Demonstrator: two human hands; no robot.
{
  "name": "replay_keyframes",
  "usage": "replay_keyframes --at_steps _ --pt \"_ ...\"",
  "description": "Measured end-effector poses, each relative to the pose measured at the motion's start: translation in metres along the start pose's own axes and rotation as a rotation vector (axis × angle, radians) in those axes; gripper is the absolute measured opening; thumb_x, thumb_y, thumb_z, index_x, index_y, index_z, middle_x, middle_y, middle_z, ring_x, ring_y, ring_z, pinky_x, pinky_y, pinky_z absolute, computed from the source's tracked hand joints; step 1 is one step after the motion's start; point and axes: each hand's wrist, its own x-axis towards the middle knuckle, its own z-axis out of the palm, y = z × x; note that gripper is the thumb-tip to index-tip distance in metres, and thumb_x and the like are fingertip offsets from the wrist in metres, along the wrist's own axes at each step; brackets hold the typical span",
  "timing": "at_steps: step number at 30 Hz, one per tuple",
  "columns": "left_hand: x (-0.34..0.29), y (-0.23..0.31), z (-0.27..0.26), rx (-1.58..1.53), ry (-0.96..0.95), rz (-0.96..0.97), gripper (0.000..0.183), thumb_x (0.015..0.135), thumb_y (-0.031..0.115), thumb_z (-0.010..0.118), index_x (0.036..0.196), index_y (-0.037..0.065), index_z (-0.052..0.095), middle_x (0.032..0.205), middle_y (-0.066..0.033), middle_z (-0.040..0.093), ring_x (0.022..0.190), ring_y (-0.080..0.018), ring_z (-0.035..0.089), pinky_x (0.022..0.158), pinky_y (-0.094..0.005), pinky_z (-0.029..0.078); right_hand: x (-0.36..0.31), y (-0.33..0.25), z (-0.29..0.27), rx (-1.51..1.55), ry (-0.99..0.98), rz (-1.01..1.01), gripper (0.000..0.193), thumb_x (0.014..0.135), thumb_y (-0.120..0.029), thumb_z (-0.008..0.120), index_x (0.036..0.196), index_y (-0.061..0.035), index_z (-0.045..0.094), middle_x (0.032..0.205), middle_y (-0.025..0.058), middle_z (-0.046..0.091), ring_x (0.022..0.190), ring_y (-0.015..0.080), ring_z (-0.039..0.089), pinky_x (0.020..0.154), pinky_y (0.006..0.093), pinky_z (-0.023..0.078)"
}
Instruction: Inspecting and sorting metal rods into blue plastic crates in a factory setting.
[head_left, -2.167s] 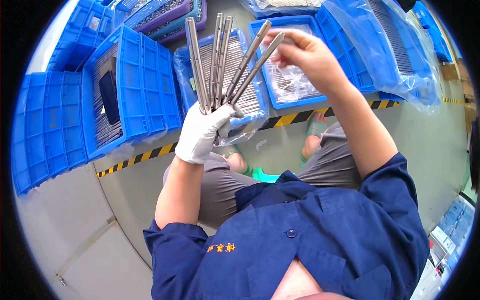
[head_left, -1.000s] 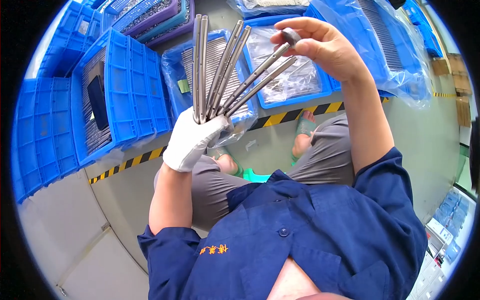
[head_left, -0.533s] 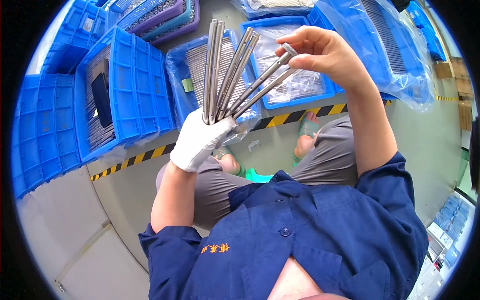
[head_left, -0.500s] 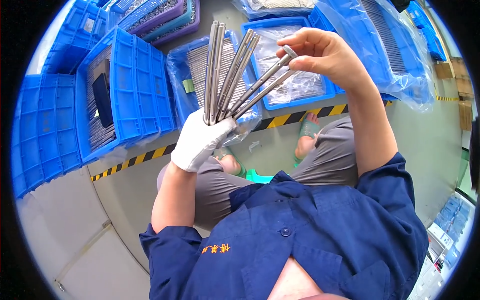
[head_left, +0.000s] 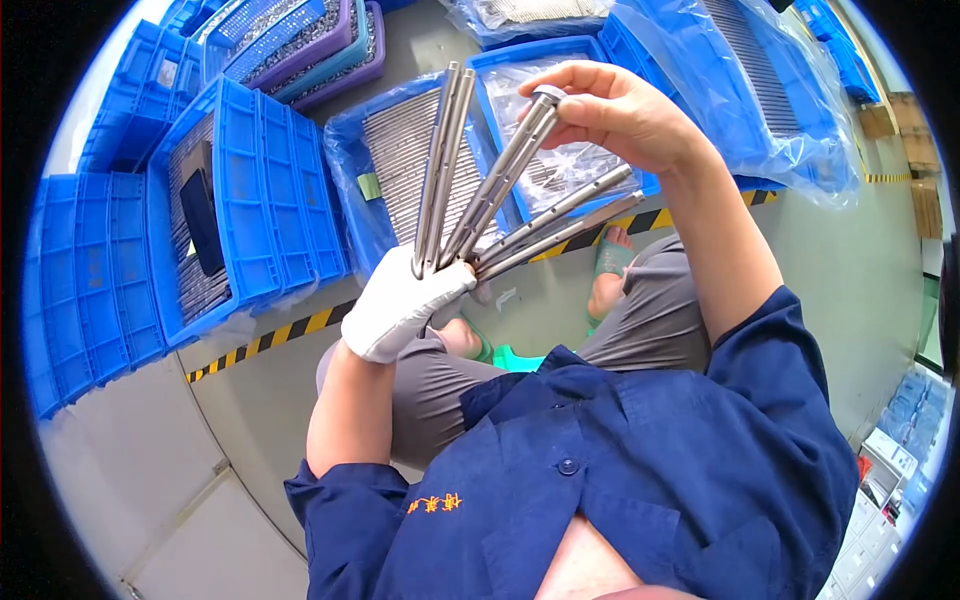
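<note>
My left hand (head_left: 400,300), in a white glove, is closed around the lower ends of several thin metal rods (head_left: 440,170). They fan upward and to the right in separate groups, with small holes along their sides. My bare right hand (head_left: 635,115) pinches a small round metal piece (head_left: 547,93) with a knurled edge between thumb and fingers. That piece is at the upper end of the middle group of rods; whether it is seated in a rod, I cannot tell.
Beyond my hands, a plastic-lined blue crate (head_left: 345,150) holds rows of rods. Stacked blue crates (head_left: 255,190) stand at left, with a dark phone (head_left: 200,222) on rods inside one. Purple and teal baskets (head_left: 350,70) of small metal parts lie farther back. Striped floor tape (head_left: 290,332) runs before the crates.
My right hand has shifted left with the knurled piece, from the right group of rods to the middle group's tip. The right-hand rods now lean lower, free of that hand.
</note>
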Motion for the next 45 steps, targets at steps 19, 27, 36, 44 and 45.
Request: replay_keyframes --at_steps 19,27,36,44,45 --pt "0.003 -0.002 0.006 0.088 -0.009 0.023 0.019 0.075 0.022 0.059 0.074 0.003 0.058 0.056 0.0011 0.051 0.048 -0.0042 0.041 0.043 -0.0198 0.031 -0.009 -0.012 -0.002 -0.173 0.032 -0.035 0.032 0.074 -0.014 0.063 0.102 -0.0023 0.056 0.093 0.0102 0.061 0.085 0.0141 0.058 0.078 0.0269 0.046" --pt "0.002 0.0 0.007 0.189 -0.019 -0.014 0.022 0.073 0.024 0.059 0.074 0.002 0.061 0.064 -0.0018 0.059 0.058 -0.0083 0.05 0.055 -0.0232 0.041 -0.013 -0.02 0.0 -0.302 -0.042 0.022 0.034 0.07 -0.006 0.066 0.102 -0.0033 0.056 0.092 0.0087 0.061 0.088 0.013 0.057 0.079 0.0241 0.044" --pt "0.004 -0.009 0.007 0.037 -0.047 0.123 0.033 0.077 0.031 0.061 0.086 0.001 0.054 0.06 -0.0019 0.051 0.046 -0.0049 0.041 0.04 -0.0188 0.029 -0.012 -0.013 -0.008 -0.304 0.027 -0.036 0.033 0.072 -0.017 0.066 0.1 -0.0025 0.057 0.091 0.0083 0.061 0.086 0.0136 0.057 0.081 0.0267 0.043" --pt "0.005 -0.013 0.004 -0.008 -0.017 0.058 0.034 0.076 0.033 0.062 0.084 0.002 0.051 0.06 -0.003 0.051 0.044 -0.0042 0.039 0.039 -0.0186 0.028 -0.012 -0.016 -0.011 -0.253 0.087 -0.027 0.026 0.078 -0.015 0.06 0.1 -0.0018 0.056 0.09 0.0086 0.061 0.086 0.0137 0.057 0.078 0.0253 0.045" --pt "0.005 -0.012 0.004 -0.009 -0.016 0.059 0.034 0.076 0.033 0.062 0.084 0.002 0.051 0.06 -0.003 0.051 0.044 -0.0042 0.039 0.039 -0.0186 0.028 -0.012 -0.018 -0.022 -0.228 0.136 -0.047 0.027 0.08 -0.018 0.057 0.102 -0.0021 0.056 0.09 0.009 0.061 0.086 0.0148 0.059 0.078 0.0271 0.047"
